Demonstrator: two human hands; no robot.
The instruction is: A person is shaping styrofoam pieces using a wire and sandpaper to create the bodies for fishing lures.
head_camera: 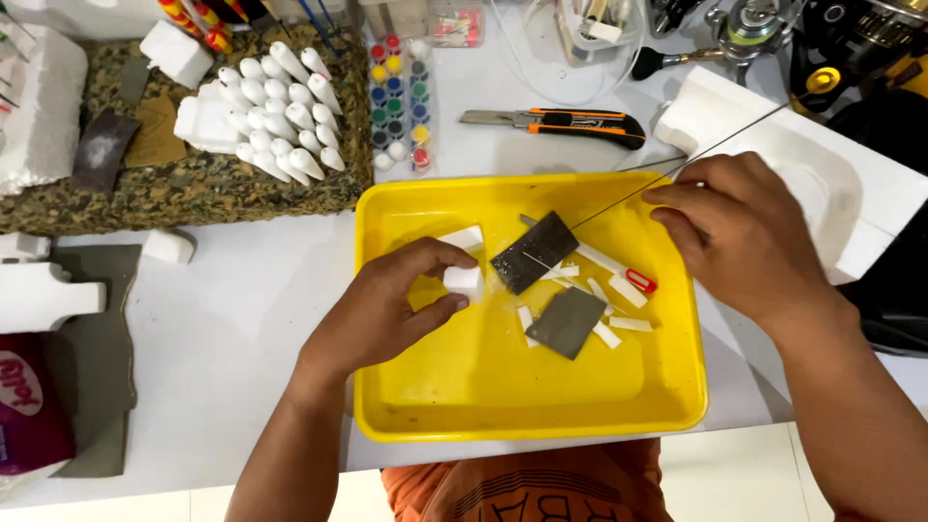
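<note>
My left hand (pixel 387 309) pinches a small white foam block (pixel 462 278) between thumb and fingers over the yellow tray (pixel 435 406). My right hand (pixel 739 232) rests on the tray's right rim and holds a long thin metal wire (pixel 720 142) that runs up to the right and down into the tray. In the tray lie two dark sandpaper pieces (pixel 535 252) (pixel 566 322), several white foam offcuts (pixel 619 290) and a small red-tipped piece (pixel 641 282).
An orange and black utility knife (pixel 561 124) lies behind the tray. Paint pots (pixel 398 97) and a cluster of white foam cones (pixel 285 116) on a camouflage mat sit at the back left. Foam slabs (pixel 822 174) (pixel 43 295) flank the tray.
</note>
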